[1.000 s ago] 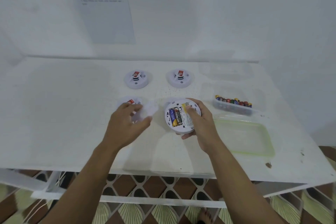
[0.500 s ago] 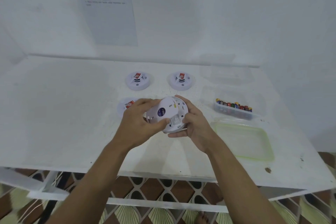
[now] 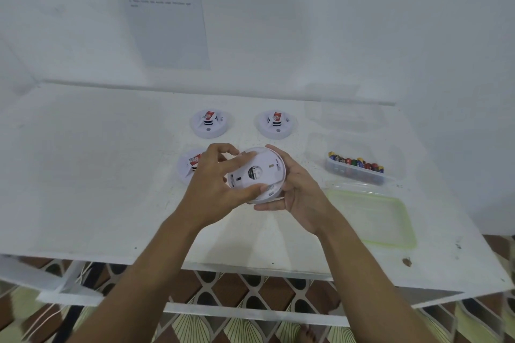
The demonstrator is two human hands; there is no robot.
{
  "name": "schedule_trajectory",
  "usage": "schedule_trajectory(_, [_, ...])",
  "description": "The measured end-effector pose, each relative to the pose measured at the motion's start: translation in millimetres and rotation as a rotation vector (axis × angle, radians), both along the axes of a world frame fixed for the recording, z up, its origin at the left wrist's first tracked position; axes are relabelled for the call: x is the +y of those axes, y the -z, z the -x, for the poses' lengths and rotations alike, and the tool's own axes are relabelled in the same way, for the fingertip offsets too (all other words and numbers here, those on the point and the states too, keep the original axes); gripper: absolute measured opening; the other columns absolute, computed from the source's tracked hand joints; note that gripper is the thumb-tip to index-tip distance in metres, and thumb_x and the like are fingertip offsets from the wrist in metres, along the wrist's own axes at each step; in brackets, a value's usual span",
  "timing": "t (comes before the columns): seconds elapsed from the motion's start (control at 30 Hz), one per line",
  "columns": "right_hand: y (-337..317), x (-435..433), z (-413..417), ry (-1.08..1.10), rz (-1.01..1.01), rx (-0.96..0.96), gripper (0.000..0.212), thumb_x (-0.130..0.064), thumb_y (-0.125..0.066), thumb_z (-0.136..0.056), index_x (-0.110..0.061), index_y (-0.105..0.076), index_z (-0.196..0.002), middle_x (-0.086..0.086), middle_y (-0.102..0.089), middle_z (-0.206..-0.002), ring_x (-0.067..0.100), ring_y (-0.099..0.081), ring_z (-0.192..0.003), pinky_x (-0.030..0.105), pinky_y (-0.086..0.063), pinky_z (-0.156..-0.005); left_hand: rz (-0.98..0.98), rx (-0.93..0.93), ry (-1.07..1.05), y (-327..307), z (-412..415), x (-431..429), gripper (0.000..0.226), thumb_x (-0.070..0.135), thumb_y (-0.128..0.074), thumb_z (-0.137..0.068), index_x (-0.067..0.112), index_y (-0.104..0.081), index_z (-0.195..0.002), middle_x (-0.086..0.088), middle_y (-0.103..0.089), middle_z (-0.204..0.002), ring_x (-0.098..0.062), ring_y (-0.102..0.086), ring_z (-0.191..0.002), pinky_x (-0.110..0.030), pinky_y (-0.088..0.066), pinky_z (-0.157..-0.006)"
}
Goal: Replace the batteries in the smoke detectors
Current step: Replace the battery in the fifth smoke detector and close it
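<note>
Clamped round the smoke detector (image 3: 271, 191) with left hand (image 3: 211, 185) and right hand (image 3: 298, 192). Hold body steady, keep cover (image 3: 257, 168) flush, twist gently.

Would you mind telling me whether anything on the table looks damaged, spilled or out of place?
Nothing is spilled or askew: the batteries lie inside their box. The only oddity is a small brown mark near the front right edge of the table, perhaps a stain or chip.
</note>
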State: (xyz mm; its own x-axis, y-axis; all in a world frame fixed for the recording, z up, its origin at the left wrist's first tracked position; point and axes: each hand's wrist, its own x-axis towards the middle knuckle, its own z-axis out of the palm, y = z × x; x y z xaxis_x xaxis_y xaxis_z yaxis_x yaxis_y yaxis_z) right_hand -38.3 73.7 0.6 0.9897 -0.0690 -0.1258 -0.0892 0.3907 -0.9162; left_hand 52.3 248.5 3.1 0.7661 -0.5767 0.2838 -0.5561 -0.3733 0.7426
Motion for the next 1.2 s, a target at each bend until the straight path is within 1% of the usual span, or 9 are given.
schedule_trajectory(0.13, [2, -2, -1, -0.012, -0.007, -0.002, 0.074, -0.003, -0.051, -0.074, -0.023, -0.045, -0.145, 0.011, -0.057, -0.141, 0.041, -0.069, -0.105, 0.047, -0.062, -0.074, 0.034, 0.037, 0.047, -5, 3, 0, 0.068, 0.064, -0.077, -0.061, 0.047, -0.057, -0.123, 0.011, -0.040, -0.125, 0.015, -0.040, -0.111, -0.003, -0.046, -0.074])
schedule_trajectory(0.27, [5, -5, 0, -0.054, -0.003, -0.032, 0.081, 0.006, -0.057, -0.079, -0.025, -0.038, -0.151, 0.011, -0.051, -0.147, 0.038, -0.067, -0.112, 0.045, -0.061, -0.079, 0.046, 0.038, 0.044, -6, 4, -2, 0.062, 0.063, -0.073, -0.062, 0.055, -0.052, -0.119, 0.013, -0.040, -0.126, 0.015, -0.039, -0.114, -0.003, -0.045, -0.073])
schedule_trajectory(0.4, [3, -6, 1, -0.108, 0.001, -0.055, 0.082, 0.008, -0.058, -0.081, -0.026, -0.036, -0.152, 0.011, -0.051, -0.147, 0.040, -0.068, -0.110, 0.043, -0.061, -0.081, 0.054, -0.003, 0.009, -4, 2, -3, 0.064, 0.060, -0.071, -0.066, 0.045, -0.056, -0.126, 0.008, -0.042, -0.123, 0.025, -0.033, -0.110, 0.001, -0.042, -0.073])
schedule_trajectory(0.57, [4, -8, -1, -0.100, 0.010, -0.052, 0.079, 0.010, -0.058, -0.084, -0.026, -0.038, -0.151, 0.012, -0.050, -0.148, 0.040, -0.067, -0.112, 0.043, -0.061, -0.081, 0.003, 0.016, 0.024, -2, -4, -2, 0.074, 0.064, -0.072, -0.064, 0.035, -0.060, -0.131, 0.008, -0.042, -0.125, 0.018, -0.037, -0.112, -0.001, -0.045, -0.072])
schedule_trajectory(0.7, [5, -9, -1, -0.095, 0.032, -0.050, 0.073, 0.017, -0.048, -0.092, -0.026, -0.039, -0.150, 0.010, -0.055, -0.144, 0.043, -0.067, -0.111, 0.044, -0.061, -0.082, 0.025, 0.017, 0.008, -4, -2, -5, 0.069, 0.062, -0.073, -0.064, 0.041, -0.060, -0.128, 0.008, -0.042, -0.122, 0.027, -0.034, -0.107, 0.001, -0.042, -0.074])
schedule_trajectory(0.8, [5, -10, -1, -0.097, 0.046, -0.043, 0.073, 0.018, -0.049, -0.092, -0.026, -0.039, -0.150, 0.010, -0.054, -0.144, 0.044, -0.066, -0.112, 0.044, -0.061, -0.083, -0.023, -0.003, -0.003, -4, -2, -6, 0.070, 0.068, -0.069, -0.065, 0.045, -0.056, -0.130, 0.010, -0.041, -0.125, 0.016, -0.038, -0.110, -0.003, -0.044, -0.072])
schedule_trajectory(0.93, [6, -11, -1, -0.097, 0.063, -0.046, 0.078, 0.009, -0.058, -0.083, -0.027, -0.039, -0.150, 0.009, -0.051, -0.147, 0.042, -0.065, -0.114, 0.046, -0.061, -0.083, -0.087, -0.020, 0.002, -1, -2, -4, 0.075, 0.078, -0.065, -0.065, 0.044, -0.056, -0.132, 0.012, -0.037, -0.126, -0.007, -0.038, -0.115, -0.015, -0.042, -0.086])
schedule_trajectory(1.07, [8, -11, 2, -0.069, 0.056, -0.047, 0.080, 0.005, -0.060, -0.078, -0.028, -0.042, -0.148, 0.008, -0.049, -0.147, 0.041, -0.066, -0.113, 0.046, -0.061, -0.081, -0.098, -0.067, 0.015, -2, 2, -2, 0.076, 0.079, -0.058, -0.063, 0.042, -0.059, -0.130, 0.017, -0.038, -0.118, -0.007, -0.035, -0.108, -0.013, -0.032, -0.088])
schedule_trajectory(1.2, [10, -12, 3, -0.071, 0.054, -0.054, 0.080, 0.006, -0.061, -0.078, -0.028, -0.042, -0.148, 0.007, -0.050, -0.147, 0.041, -0.065, -0.114, 0.046, -0.061, -0.081, -0.108, -0.061, -0.033, -4, 5, -5, 0.075, 0.068, -0.067, -0.067, 0.031, -0.062, -0.132, 0.014, -0.045, -0.116, -0.008, -0.041, -0.113, -0.009, -0.029, -0.085])
